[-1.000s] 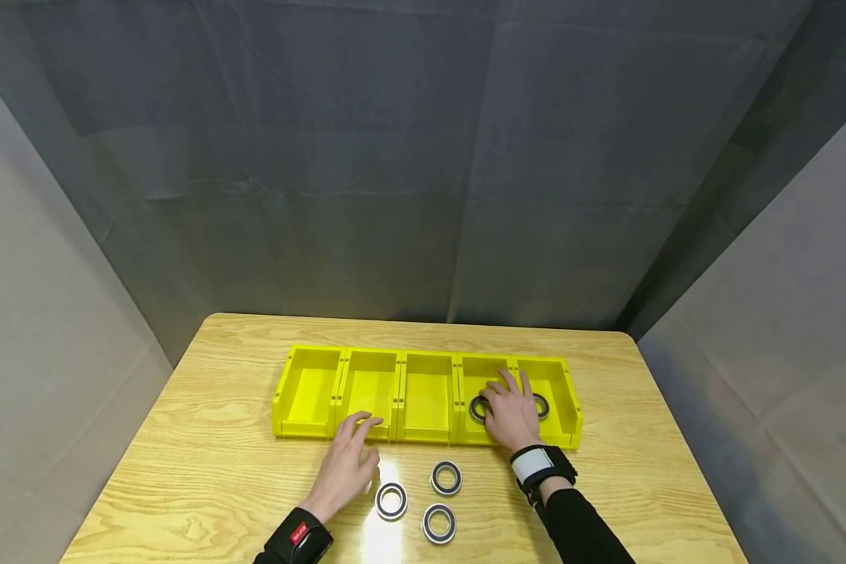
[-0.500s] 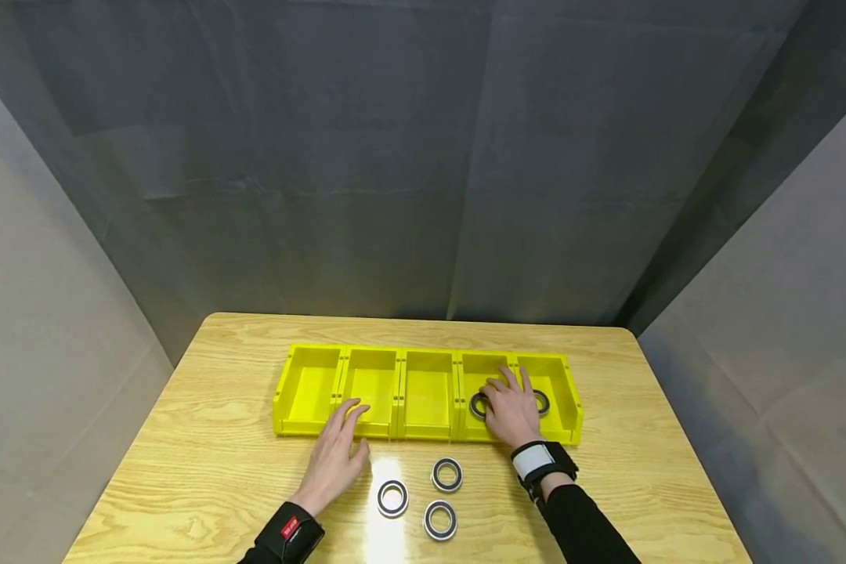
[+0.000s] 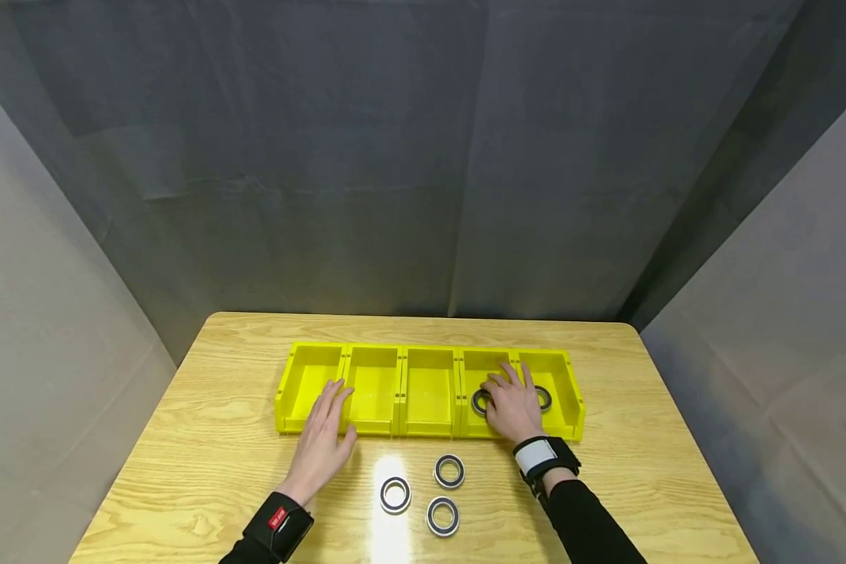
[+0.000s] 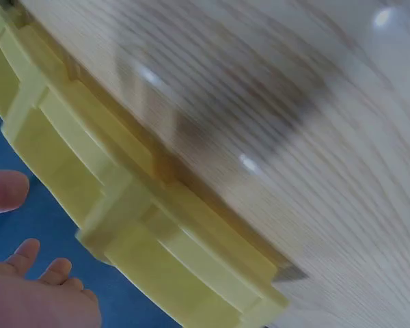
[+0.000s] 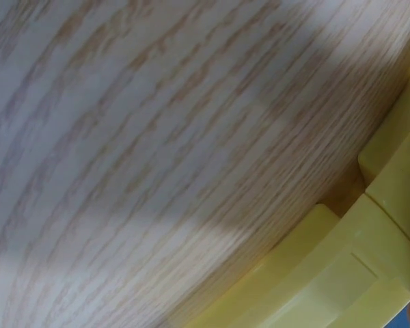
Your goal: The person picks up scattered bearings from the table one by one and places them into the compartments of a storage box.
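Note:
A yellow bin row (image 3: 398, 392) split into several compartments stands on the wooden table. My left hand (image 3: 319, 450) reaches over its front left edge with fingers fairly straight and no object in it. In the left wrist view, the left fingertips (image 4: 27, 256) show beyond the bin wall. My right hand (image 3: 515, 410) lies over the divider between the two rightmost compartments, fingers spread. A bearing (image 3: 479, 403) in the second compartment from the right is partly hidden by that hand. Another bearing (image 3: 545, 398) lies in the rightmost compartment; whether the right hand touches either is hidden.
Three bearings lie on the table in front of the bins: one at left (image 3: 395, 496), one at upper right (image 3: 449, 471) and one at lower right (image 3: 442, 516). A dark curtain (image 3: 366, 172) hangs behind the table, with pale panels at both sides.
My left hand has moved left and away from me, from beside the loose bearings to over the left compartments. The right hand has stayed in place over the divider.

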Motion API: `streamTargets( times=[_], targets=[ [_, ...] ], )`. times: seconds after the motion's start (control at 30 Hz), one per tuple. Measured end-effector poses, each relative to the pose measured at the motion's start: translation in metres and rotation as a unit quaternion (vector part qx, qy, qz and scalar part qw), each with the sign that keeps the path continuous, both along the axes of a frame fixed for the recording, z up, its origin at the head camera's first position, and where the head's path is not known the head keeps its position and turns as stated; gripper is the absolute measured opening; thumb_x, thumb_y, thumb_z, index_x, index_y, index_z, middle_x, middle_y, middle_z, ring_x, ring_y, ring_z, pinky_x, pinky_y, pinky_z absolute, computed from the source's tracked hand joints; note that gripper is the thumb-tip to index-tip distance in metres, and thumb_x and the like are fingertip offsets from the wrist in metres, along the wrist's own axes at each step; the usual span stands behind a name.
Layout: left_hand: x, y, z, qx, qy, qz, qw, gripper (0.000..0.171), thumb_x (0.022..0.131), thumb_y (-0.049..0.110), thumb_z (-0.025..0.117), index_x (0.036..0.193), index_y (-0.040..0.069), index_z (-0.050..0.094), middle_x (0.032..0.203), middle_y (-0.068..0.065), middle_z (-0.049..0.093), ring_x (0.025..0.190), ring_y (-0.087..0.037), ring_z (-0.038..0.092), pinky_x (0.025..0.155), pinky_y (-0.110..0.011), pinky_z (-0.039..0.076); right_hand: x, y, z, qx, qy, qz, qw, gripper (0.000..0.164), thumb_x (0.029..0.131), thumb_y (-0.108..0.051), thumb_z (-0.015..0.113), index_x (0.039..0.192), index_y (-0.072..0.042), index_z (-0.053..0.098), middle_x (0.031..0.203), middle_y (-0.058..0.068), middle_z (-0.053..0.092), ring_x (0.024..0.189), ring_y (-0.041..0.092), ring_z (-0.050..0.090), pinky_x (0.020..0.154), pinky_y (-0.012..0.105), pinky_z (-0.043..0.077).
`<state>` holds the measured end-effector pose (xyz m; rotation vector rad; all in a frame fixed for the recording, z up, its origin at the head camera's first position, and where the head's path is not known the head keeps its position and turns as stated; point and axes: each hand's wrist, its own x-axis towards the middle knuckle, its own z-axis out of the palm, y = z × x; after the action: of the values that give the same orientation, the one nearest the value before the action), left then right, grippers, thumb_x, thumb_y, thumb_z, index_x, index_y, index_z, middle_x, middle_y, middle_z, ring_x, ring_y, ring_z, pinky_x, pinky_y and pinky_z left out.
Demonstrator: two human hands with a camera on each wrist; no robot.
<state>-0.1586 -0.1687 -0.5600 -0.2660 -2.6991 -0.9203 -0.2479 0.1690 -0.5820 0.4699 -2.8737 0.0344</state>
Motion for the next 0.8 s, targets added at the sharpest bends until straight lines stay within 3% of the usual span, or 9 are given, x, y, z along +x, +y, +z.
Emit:
streamTargets(
  times=[0.17, 0.27, 0.53, 0.8],
  targets=[
    [0.005, 0.022, 0.000, -0.029, 0.052, -0.022, 0.9980, 0.056, 0.085, 0.004, 0.072, 0.138, 0.001, 0.054, 0.143, -0.020, 0.053, 0.132, -0.038, 0.051, 0.106, -0.055, 0.048, -0.001, 0.001, 0.001, 0.003, -0.001, 0.000, 1.000, 0.027, 0.088, -0.021, 0.069, 0.113, -0.018, 0.076, 0.126, 0.004, 0.072, 0.140, 0.030, 0.048, 0.122, 0.059, 0.027],
    [0.011, 0.040, -0.001, -0.053, 0.062, -0.046, 0.9956, 0.051, 0.085, 0.008, 0.073, 0.134, 0.005, 0.058, 0.135, -0.015, 0.058, 0.124, -0.032, 0.057, 0.098, -0.049, 0.054, -0.002, 0.001, 0.000, 0.001, 0.002, 0.000, 1.000, 0.026, 0.088, -0.020, 0.069, 0.113, -0.018, 0.077, 0.125, 0.004, 0.072, 0.140, 0.030, 0.048, 0.122, 0.059, 0.026],
    [0.019, 0.083, -0.008, -0.087, -0.008, -0.131, 0.9876, 0.040, 0.094, 0.020, 0.068, 0.133, 0.011, 0.060, 0.129, -0.008, 0.061, 0.121, -0.024, 0.059, 0.100, -0.043, 0.054, -0.002, 0.002, -0.003, -0.007, 0.009, 0.001, 1.000, 0.029, 0.086, -0.018, 0.069, 0.114, -0.017, 0.076, 0.127, 0.005, 0.072, 0.139, 0.030, 0.049, 0.122, 0.059, 0.026],
    [0.020, 0.112, -0.017, -0.132, -0.047, -0.164, 0.9764, 0.039, 0.094, 0.028, 0.069, 0.129, 0.013, 0.063, 0.122, -0.007, 0.062, 0.109, -0.023, 0.060, 0.090, -0.037, 0.054, -0.001, -0.001, 0.000, -0.011, 0.001, 0.000, 1.000, 0.029, 0.087, -0.019, 0.070, 0.115, -0.016, 0.075, 0.129, 0.006, 0.070, 0.139, 0.031, 0.049, 0.121, 0.059, 0.027]
  ],
)
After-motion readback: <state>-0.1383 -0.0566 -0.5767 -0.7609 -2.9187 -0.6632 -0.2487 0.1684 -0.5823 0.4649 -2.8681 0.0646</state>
